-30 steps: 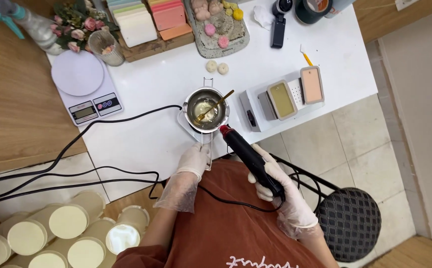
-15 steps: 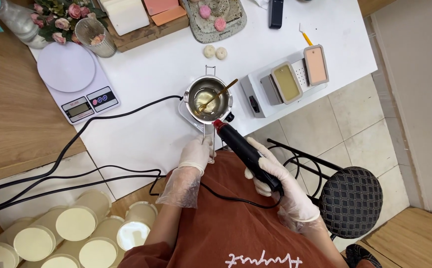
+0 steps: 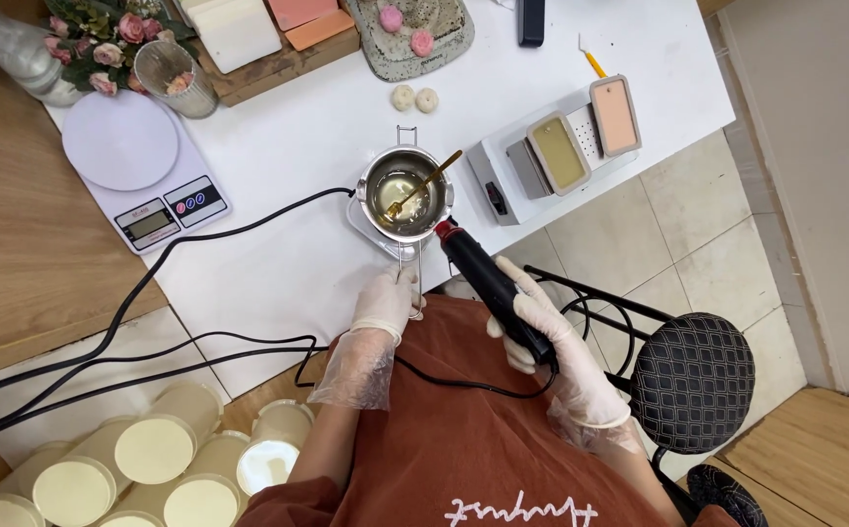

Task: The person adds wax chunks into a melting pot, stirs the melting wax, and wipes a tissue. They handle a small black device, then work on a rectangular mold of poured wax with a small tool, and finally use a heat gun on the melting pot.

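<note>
On the white desk point(image 3: 278, 166), seen from the head camera, a small metal pot point(image 3: 407, 190) of pale liquid sits on a white warming base, with a gold spoon point(image 3: 424, 182) leaning inside it. The pot's thin wire handle point(image 3: 410, 268) runs straight back toward the person, and the left hand point(image 3: 384, 303), in a clear glove, is closed around its near end at the desk's front edge. The right hand point(image 3: 532, 322), also gloved, is wrapped tight around the black body of a heat gun point(image 3: 488, 283), whose red-tipped nozzle points up and left and ends just beside the pot's rim on its right side. The gun's black cord trails back across the person's rust-coloured shirt.

Left of the pot lies open white surface, crossed by a black cable point(image 3: 200, 244) that curves toward the base. A white kitchen scale point(image 3: 141, 171) stands well to the left. Just right of the pot is a white block holding rectangular moulds point(image 3: 561, 151), close to the desk's right edge, beyond which is tiled floor. Two small round balls point(image 3: 415, 98) lie behind the pot.

Both forearms reach forward from the body, the left nearly straight, the right angled inward with the wrist bent. Round cream-filled tins point(image 3: 151, 449) crowd the lower left, and a black quilted stool point(image 3: 693, 376) stands to the right.
</note>
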